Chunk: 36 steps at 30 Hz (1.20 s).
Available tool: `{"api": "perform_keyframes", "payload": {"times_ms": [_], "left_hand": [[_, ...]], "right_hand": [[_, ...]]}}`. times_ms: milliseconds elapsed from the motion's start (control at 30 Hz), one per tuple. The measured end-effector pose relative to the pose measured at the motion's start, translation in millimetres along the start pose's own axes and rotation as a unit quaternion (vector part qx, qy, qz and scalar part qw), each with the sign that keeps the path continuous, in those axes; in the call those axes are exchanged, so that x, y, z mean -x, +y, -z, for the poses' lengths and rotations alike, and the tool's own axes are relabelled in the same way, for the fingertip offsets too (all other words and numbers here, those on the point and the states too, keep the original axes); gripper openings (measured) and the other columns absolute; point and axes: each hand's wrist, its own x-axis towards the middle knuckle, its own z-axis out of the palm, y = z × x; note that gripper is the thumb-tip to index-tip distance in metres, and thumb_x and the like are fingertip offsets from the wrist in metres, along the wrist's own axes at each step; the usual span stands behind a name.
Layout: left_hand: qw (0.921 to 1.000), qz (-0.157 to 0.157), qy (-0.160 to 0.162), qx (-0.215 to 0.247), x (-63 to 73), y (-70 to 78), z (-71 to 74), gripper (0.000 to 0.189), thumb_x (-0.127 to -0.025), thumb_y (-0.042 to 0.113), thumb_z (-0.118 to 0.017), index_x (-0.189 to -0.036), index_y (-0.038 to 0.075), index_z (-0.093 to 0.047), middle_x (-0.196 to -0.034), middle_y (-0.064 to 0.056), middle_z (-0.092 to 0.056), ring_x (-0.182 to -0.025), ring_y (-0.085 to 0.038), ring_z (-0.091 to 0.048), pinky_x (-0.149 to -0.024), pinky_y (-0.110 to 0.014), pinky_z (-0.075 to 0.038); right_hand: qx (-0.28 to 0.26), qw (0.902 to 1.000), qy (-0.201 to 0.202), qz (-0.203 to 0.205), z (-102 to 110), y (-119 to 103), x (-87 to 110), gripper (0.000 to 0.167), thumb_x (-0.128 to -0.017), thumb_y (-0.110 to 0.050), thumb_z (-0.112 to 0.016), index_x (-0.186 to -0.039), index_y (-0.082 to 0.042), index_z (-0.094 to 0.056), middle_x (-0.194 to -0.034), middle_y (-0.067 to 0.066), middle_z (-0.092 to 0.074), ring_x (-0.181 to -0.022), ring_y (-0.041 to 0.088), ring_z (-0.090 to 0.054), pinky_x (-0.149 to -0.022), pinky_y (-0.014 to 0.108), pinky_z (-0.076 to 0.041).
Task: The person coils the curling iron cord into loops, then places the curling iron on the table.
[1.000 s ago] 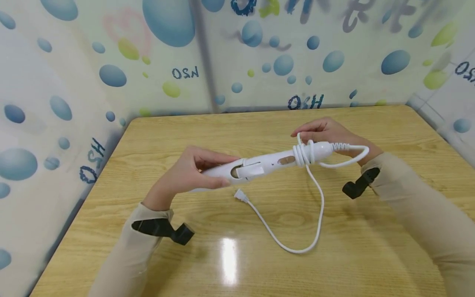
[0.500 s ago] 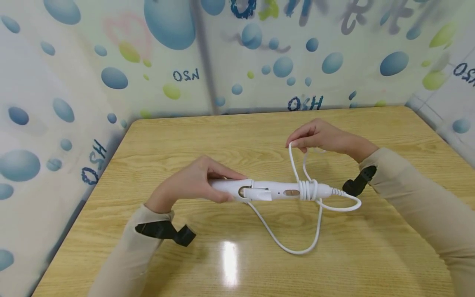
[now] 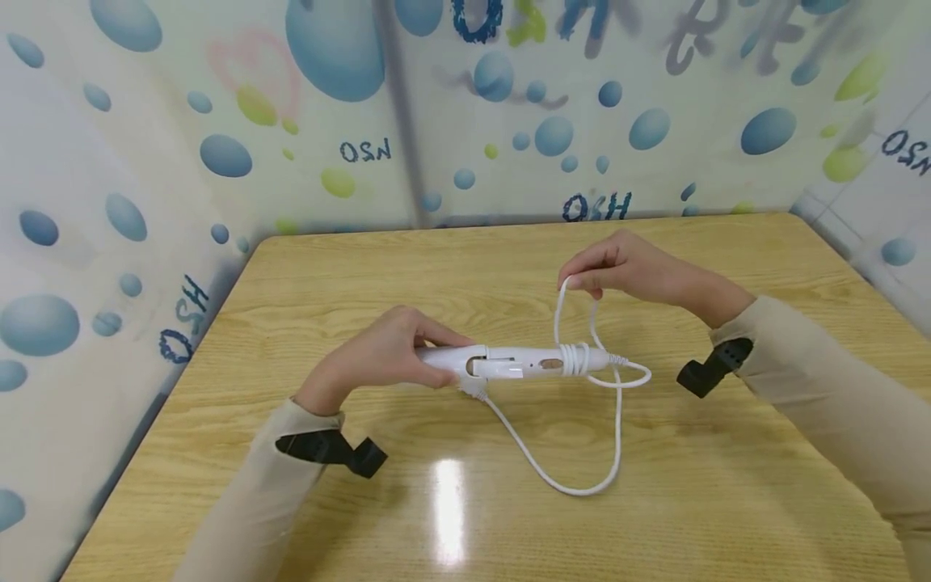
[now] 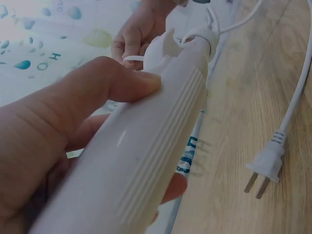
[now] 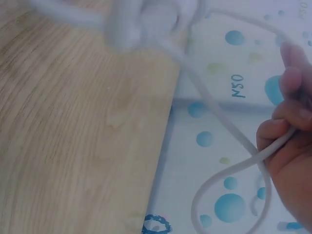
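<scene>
A white hair styling iron (image 3: 537, 364) lies level in front of me, raised over the table. My left hand (image 3: 381, 356) grips its left end, the thumb (image 4: 131, 85) pressed along the ribbed casing in the left wrist view. White cord coils (image 3: 575, 360) wrap round the iron's right end. Above them, my right hand (image 3: 636, 271) pinches a loop of the power cord (image 3: 558, 315) between thumb and fingers, pulled up from the coils. The cord's free length curves below the iron to a two-pin plug (image 4: 267, 163), partly behind the iron in the head view.
The wooden table (image 3: 291, 517) spreads beneath both hands. Behind it and at the left stands a wall covering (image 3: 451, 121) printed with blue and green drops. Black wrist straps with small cameras (image 3: 367, 458) sit on both sleeves.
My right hand has gone from beside the coils to pinching a cord loop and drawing it up. The iron has lowered, levelled out and shifted left in my left hand's grip.
</scene>
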Motion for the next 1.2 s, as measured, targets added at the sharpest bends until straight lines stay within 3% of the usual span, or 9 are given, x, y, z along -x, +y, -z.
{"api": "perform_keyframes", "payload": {"times_ms": [133, 367, 833, 1033, 1200], "left_hand": [[0.9983, 0.017, 0.040, -0.037, 1.6, -1.9, 3.8, 0.038, -0.071, 0.018, -0.076, -0.108, 0.015, -0.070, -0.097, 0.002, -0.068, -0.068, -0.011, -0.057, -0.060, -0.028, -0.048], [0.9974, 0.022, 0.068, -0.003, 7.9, -6.6, 10.5, 0.037, -0.072, 0.017, -0.076, -0.108, 0.014, -0.070, -0.096, 0.001, -0.068, -0.066, -0.013, -0.057, -0.057, -0.030, -0.048], [0.9901, 0.029, 0.136, -0.016, 8.5, -2.9, 12.6, 0.038, -0.073, 0.016, -0.076, -0.111, 0.015, -0.069, -0.099, -0.007, -0.067, -0.061, -0.012, -0.060, -0.050, -0.028, -0.048], [0.9848, 0.042, 0.167, -0.024, 10.4, -3.7, 13.6, 0.040, -0.073, 0.020, -0.077, -0.112, 0.016, -0.069, -0.102, -0.008, -0.066, -0.062, -0.013, -0.060, -0.051, -0.029, -0.048], [0.9799, 0.048, 0.193, -0.019, 12.4, -5.6, 16.5, 0.039, -0.072, 0.019, -0.078, -0.110, 0.017, -0.070, -0.100, -0.008, -0.066, -0.058, -0.014, -0.059, -0.048, -0.029, -0.046]], "right_hand": [[0.022, 0.9997, 0.002, 0.011, 3.5, -5.1, 4.5, 0.018, -0.091, -0.007, -0.056, -0.101, 0.003, -0.068, -0.061, 0.006, -0.055, -0.049, 0.018, -0.035, -0.046, 0.030, -0.030], [0.031, 0.9991, -0.015, 0.025, 14.5, -11.4, 12.9, 0.020, -0.092, -0.008, -0.056, -0.103, 0.003, -0.067, -0.063, 0.006, -0.055, -0.046, 0.018, -0.032, -0.044, 0.031, -0.031], [0.073, 0.9962, -0.022, 0.044, 6.5, -38.6, 18.5, 0.018, -0.089, -0.008, -0.060, -0.103, -0.005, -0.070, -0.061, -0.002, -0.056, -0.044, 0.014, -0.034, -0.041, 0.028, -0.032], [0.080, 0.9957, -0.042, 0.021, 11.7, -41.6, 24.4, 0.026, -0.091, -0.010, -0.057, -0.115, -0.006, -0.065, -0.065, 0.000, -0.057, -0.041, 0.013, -0.030, -0.040, 0.027, -0.031], [0.095, 0.9925, -0.076, -0.008, 20.6, -35.3, 32.8, 0.034, -0.094, -0.009, -0.052, -0.128, -0.005, -0.055, -0.076, -0.001, -0.062, -0.048, 0.012, -0.046, -0.047, 0.028, -0.043]]}}
